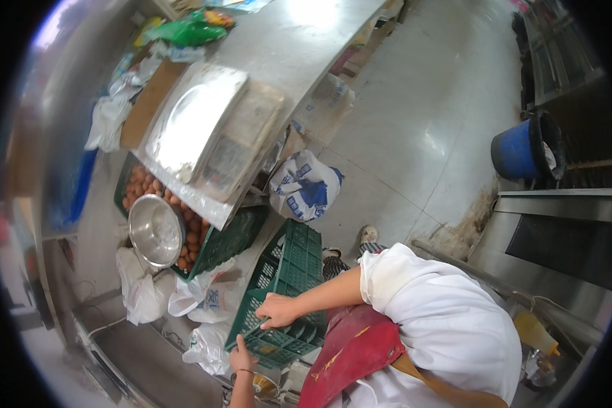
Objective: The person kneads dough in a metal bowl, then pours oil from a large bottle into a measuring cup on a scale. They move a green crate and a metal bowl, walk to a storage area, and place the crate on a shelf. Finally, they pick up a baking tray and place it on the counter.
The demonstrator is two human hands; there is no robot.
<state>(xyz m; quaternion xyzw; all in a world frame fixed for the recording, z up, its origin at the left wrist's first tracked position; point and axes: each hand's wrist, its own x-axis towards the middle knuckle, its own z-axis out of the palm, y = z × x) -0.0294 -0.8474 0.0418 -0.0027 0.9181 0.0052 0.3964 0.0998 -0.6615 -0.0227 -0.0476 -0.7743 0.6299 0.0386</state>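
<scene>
A green perforated plastic crate (302, 257) stands directly before me, with its open side partly showing. My right hand (279, 310) reaches across and grips its rim with curled fingers. At the lower corner of the same crate, my left hand (242, 358) holds on with the thumb raised; its other fingers are partly hidden. Whether it is one crate or more nested together, I cannot tell. Beyond it, another green crate (239, 239) is filled with brown eggs (191, 229). A steel bowl (156, 230) rests on top of those eggs.
A steel worktable (285, 41) bears a metal tray (199, 122) and a cardboard box (150, 104). White plastic bags (145, 296) sit beside the egg crate. A white-and-blue sack (306, 186) stands on the tiled floor (403, 127). To the right is a blue-and-black bucket (515, 148).
</scene>
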